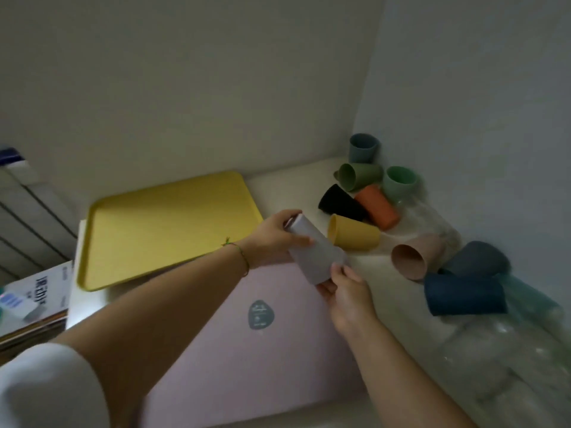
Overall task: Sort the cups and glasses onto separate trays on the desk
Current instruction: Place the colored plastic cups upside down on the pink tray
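Against the corner walls, the pale surface (pixel 312 177) carries everything: a pink tray (pixel 247 350) nearest the person, a yellow tray (pixel 160 223) beyond it to the left, both bare of cups. To the right lies a jumble of coloured cups, most on their sides, among them a navy cup (pixel 463 296), a yellow cup (pixel 353 232), an orange cup (pixel 377 206) and a black cup (pixel 340 202), with clear glasses (pixel 494 359) lying along the right wall, hard to make out. Over the pink tray's far edge both hands hold one grey cup (pixel 315 251), tilted. The left hand (pixel 275 236) wraps its upper end, fingers (pixel 301 240) curled round the wall; the right hand (pixel 346 295) pinches the lower end between thumb and fingers. The cup looks light, stiff and matte, likely plastic, so one hand round the middle of the wall should hold it without slipping. The glasses would probably be heavier, slick and breakable; each wants a full wrap around the body.
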